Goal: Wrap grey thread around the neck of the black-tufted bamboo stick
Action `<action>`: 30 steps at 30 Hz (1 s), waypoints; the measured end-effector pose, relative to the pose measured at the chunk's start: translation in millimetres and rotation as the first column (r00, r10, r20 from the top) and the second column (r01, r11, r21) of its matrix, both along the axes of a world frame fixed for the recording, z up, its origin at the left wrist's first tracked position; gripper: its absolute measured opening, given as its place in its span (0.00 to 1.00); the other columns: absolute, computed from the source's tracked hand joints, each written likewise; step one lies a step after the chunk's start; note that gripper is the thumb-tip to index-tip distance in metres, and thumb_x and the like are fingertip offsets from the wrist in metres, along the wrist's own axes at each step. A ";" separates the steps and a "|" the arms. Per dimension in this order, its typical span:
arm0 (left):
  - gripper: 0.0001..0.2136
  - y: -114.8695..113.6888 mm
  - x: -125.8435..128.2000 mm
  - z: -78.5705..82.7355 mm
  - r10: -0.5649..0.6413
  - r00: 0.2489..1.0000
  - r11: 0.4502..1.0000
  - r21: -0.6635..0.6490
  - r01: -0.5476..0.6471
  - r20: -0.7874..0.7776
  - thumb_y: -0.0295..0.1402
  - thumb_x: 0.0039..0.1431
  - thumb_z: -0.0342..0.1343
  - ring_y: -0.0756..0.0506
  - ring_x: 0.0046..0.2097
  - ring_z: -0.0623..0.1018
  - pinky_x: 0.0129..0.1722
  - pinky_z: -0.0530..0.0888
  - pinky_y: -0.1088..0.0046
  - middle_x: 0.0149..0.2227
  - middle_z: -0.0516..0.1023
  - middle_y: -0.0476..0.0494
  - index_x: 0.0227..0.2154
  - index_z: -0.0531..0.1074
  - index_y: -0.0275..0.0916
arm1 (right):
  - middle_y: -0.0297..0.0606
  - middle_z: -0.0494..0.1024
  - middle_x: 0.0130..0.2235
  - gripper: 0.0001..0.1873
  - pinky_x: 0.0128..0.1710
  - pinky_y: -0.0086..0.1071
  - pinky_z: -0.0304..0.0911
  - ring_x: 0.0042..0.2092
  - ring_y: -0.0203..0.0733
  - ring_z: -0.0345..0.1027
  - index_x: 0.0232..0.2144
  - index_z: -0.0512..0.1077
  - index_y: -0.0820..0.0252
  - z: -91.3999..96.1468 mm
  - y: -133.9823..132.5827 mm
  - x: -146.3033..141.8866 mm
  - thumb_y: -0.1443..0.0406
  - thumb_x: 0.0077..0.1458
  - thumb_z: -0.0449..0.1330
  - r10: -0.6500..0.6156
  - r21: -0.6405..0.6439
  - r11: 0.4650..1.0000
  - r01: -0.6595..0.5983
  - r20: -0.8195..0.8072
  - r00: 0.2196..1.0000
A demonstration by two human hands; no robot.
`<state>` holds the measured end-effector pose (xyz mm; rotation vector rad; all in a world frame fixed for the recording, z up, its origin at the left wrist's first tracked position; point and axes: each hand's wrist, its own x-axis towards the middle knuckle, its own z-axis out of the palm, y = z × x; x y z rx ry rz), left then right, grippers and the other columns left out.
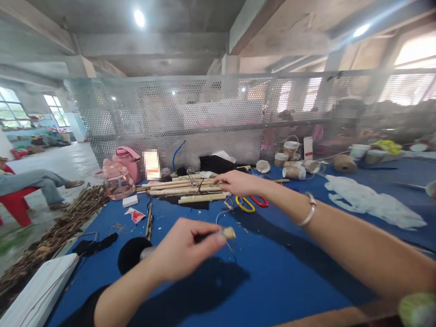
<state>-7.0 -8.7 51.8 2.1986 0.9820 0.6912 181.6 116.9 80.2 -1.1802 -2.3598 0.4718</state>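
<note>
My left hand (190, 246) is closed in a pinch above the blue table. Between its thumb and fingers is a short, pale tan piece (229, 232), perhaps wood; a thin strand hangs below it. Farther forward, my right hand (237, 182) reaches over a pile of light wooden sticks (188, 186), fingers stretched to the left. Its fingertips are at the sticks' right end; whether they touch is unclear. Just below that hand lie scissors with yellow and red handles (245, 204). A black round object (133, 255) sits behind my left wrist.
A pink bottle (119, 182) stands at the table's back left. Twine spools (294, 170) and a white plastic bag (375, 201) lie to the right. Perforated metal panels (205, 115) rise behind. Beyond the left edge, a person sits on a red stool (14, 203).
</note>
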 end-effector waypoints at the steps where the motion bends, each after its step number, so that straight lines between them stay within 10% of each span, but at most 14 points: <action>1: 0.21 7.4 -1.7 1.9 0.044 0.999 0.999 -0.030 -0.044 0.018 0.46 0.58 0.44 0.54 0.23 0.59 0.22 0.55 0.78 0.20 0.64 0.52 0.31 0.74 0.34 | 0.39 0.75 0.28 0.19 0.33 0.34 0.62 0.29 0.38 0.68 0.37 0.71 0.60 -12.1 -7.4 -1.5 0.53 0.53 0.51 0.026 -0.146 0.988 -0.059 -0.217 0.976; 4: 0.21 23.6 -5.6 -2.6 0.149 0.989 0.986 -0.076 -0.147 0.015 0.48 0.56 0.46 0.54 0.23 0.61 0.22 0.56 0.78 0.20 0.66 0.52 0.32 0.76 0.34 | 0.43 0.74 0.39 0.24 0.38 0.34 0.63 0.37 0.38 0.69 0.44 0.65 0.60 -46.4 -34.9 -12.6 0.51 0.57 0.43 -0.078 -0.456 0.766 -0.453 -0.765 0.639; 6: 0.21 27.8 -6.9 -8.9 0.165 0.986 0.983 -0.082 -0.163 0.023 0.47 0.56 0.47 0.53 0.24 0.65 0.24 0.61 0.78 0.22 0.71 0.50 0.35 0.76 0.35 | 0.42 0.74 0.38 0.23 0.38 0.34 0.63 0.35 0.37 0.69 0.43 0.65 0.61 -68.5 -52.3 -20.8 0.51 0.58 0.43 -0.198 -0.536 0.587 -0.607 -0.822 0.534; 8: 0.19 29.2 -7.4 -14.5 0.150 0.988 0.987 -0.058 -0.148 0.038 0.45 0.58 0.46 0.51 0.28 0.70 0.29 0.65 0.77 0.26 0.75 0.49 0.36 0.76 0.37 | 0.39 0.73 0.31 0.20 0.34 0.32 0.62 0.29 0.36 0.67 0.38 0.66 0.62 -87.1 -64.6 -26.0 0.53 0.57 0.44 -0.266 -0.576 0.520 -0.630 -0.810 0.522; 10: 0.18 31.0 -7.5 -19.3 0.166 0.986 0.986 -0.002 -0.166 0.031 0.44 0.58 0.45 0.49 0.32 0.73 0.32 0.67 0.76 0.31 0.78 0.49 0.36 0.76 0.39 | 0.32 0.68 0.22 0.16 0.25 0.28 0.58 0.20 0.32 0.58 0.34 0.65 0.61 -99.5 -71.5 -27.2 0.56 0.57 0.45 -0.279 -0.608 0.590 -0.531 -0.771 0.573; 12: 0.18 34.5 -7.6 -24.6 0.233 0.973 0.971 0.063 -0.232 -0.007 0.44 0.58 0.45 0.48 0.33 0.74 0.33 0.68 0.76 0.33 0.79 0.49 0.38 0.76 0.41 | 0.28 0.62 0.19 0.13 0.21 0.25 0.51 0.18 0.30 0.50 0.32 0.65 0.60 -105.8 -75.2 -25.3 0.58 0.57 0.46 -0.211 -0.551 0.769 -0.324 -0.696 0.686; 15: 0.18 39.4 -7.7 -34.6 0.317 0.946 0.942 0.133 -0.306 -0.063 0.46 0.58 0.45 0.46 0.35 0.75 0.35 0.69 0.74 0.37 0.79 0.49 0.41 0.75 0.43 | 0.32 0.67 0.23 0.13 0.25 0.26 0.51 0.23 0.32 0.58 0.29 0.66 0.60 -109.0 -78.6 -20.5 0.61 0.58 0.46 -0.009 -0.177 0.982 -0.065 -0.390 0.921; 18: 0.18 38.5 -7.2 -45.6 0.351 0.927 0.923 0.217 -0.319 -0.130 0.46 0.58 0.45 0.44 0.40 0.76 0.39 0.70 0.71 0.41 0.78 0.49 0.42 0.74 0.46 | 0.35 0.73 0.26 0.11 0.27 0.27 0.50 0.27 0.34 0.64 0.29 0.68 0.59 -111.1 -80.9 -16.9 0.67 0.58 0.47 0.067 0.095 0.993 -0.068 0.005 0.998; 23: 0.17 32.5 -6.4 -64.0 0.352 0.887 0.911 0.327 -0.252 -0.298 0.45 0.59 0.43 0.44 0.44 0.76 0.43 0.71 0.69 0.43 0.77 0.49 0.46 0.71 0.48 | 0.36 0.75 0.27 0.09 0.26 0.27 0.49 0.28 0.35 0.67 0.30 0.69 0.59 -113.1 -84.2 -8.0 0.70 0.56 0.48 0.195 0.123 0.961 -0.248 0.334 0.922; 30: 0.16 30.6 -3.4 -71.7 0.221 0.867 0.947 0.313 -0.079 -0.448 0.43 0.60 0.42 0.46 0.41 0.76 0.38 0.70 0.72 0.40 0.78 0.48 0.45 0.71 0.49 | 0.34 0.71 0.23 0.13 0.26 0.25 0.51 0.24 0.32 0.62 0.27 0.68 0.62 -104.9 -91.1 13.0 0.66 0.59 0.47 0.314 0.016 0.946 -0.322 0.189 0.930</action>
